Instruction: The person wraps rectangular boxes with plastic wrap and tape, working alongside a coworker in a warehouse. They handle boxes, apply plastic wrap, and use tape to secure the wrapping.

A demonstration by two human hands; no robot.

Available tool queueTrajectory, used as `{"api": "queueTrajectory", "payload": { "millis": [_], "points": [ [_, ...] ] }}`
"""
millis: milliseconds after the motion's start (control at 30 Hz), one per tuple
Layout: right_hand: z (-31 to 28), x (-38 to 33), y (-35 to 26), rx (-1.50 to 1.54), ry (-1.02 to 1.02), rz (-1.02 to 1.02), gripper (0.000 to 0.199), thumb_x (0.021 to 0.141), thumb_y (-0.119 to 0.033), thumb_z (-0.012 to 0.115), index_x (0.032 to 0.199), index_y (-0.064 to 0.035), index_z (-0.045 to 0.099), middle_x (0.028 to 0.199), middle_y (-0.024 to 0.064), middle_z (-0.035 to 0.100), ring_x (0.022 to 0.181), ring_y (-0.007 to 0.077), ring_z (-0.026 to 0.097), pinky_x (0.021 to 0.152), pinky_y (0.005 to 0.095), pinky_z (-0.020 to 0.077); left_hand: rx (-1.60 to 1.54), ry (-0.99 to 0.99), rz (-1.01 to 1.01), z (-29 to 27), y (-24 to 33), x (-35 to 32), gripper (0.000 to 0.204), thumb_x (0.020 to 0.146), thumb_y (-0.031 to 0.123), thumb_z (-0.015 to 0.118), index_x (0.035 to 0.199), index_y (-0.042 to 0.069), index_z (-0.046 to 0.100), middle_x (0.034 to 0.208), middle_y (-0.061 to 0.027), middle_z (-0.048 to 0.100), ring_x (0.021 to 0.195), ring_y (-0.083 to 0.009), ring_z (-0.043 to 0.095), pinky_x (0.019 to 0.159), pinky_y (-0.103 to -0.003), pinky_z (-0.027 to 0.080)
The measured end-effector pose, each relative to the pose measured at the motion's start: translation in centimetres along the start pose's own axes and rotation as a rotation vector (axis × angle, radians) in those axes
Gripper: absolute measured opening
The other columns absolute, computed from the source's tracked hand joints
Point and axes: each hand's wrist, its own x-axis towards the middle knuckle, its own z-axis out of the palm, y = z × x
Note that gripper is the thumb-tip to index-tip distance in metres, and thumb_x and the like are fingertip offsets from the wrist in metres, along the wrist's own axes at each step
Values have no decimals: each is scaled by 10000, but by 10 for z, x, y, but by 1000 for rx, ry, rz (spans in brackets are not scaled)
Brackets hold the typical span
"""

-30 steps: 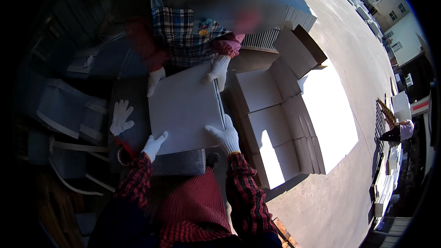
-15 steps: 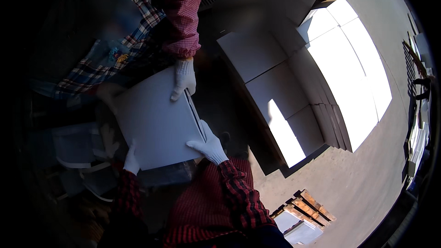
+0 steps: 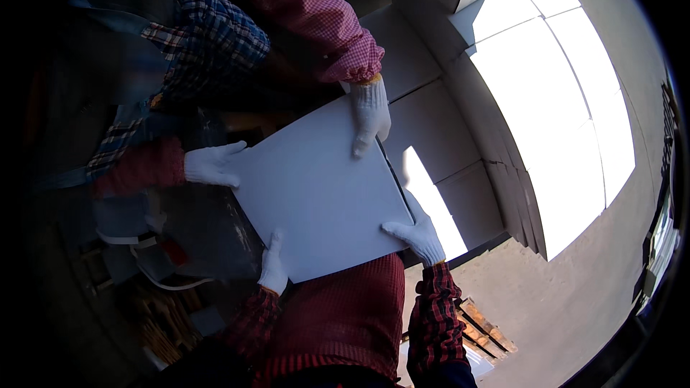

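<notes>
A large white square board is held level between me and a co-worker, with a thin dark line along its right edge. My left hand, in a white knit glove, grips its near left edge. Near the right corner my right hand, gloved too, has its thumb on top and its fingers hidden at the side or below. The co-worker's gloved hand clasps the far right corner. Fingers apart, the co-worker's other gloved hand is at the far left edge.
On the right stand stacks of white boards, the outer part in strong sunlight. A dark surface lies to the left, with wooden pieces lower down. A wooden pallet rests on the concrete floor at lower right.
The board and both my hands have moved right, toward the stacks. The co-worker's right-side hand moved along with it, while their other hand shows more plainly at the left edge.
</notes>
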Motion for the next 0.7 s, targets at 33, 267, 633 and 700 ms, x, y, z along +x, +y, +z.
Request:
{"api": "queueTrajectory", "payload": {
  "millis": [33,267,633,700],
  "points": [
    [-27,-2,14,-49,28,-3,1001,681,-316,890,1495,4,402,1383,213,564,1259,301,570,1061,408,463,-1,-61,-39,19,-17,-2,818,954,596,571,1490,6,385,1461,-122,485,1327,-262,477,1122,-401,385],
    [-123,30,43,-248,150,-156,793,706,-240,875,1392,-29,537,1301,156,635,1175,257,615,1034,376,472,-91,-171,-105,127,-109,56,836,936,621,589,1450,-19,432,1429,-121,513,1294,-240,505,1098,-367,411],
    [-149,118,71,-545,181,174,362,974,-344,607,1164,-55,713,1005,200,714,958,290,688,825,370,526,-160,-166,-118,168,-135,185,820,940,637,569,1413,-25,465,1337,-119,572,1215,-223,563,1031,-344,461],
    [-130,97,48,-542,389,171,425,935,-309,679,1208,17,660,1093,234,687,1076,300,658,952,379,481,-145,-154,-139,167,-138,192,813,951,630,556,1426,-22,453,1353,-118,563,1229,-227,555,1041,-348,452]
  ]
}}
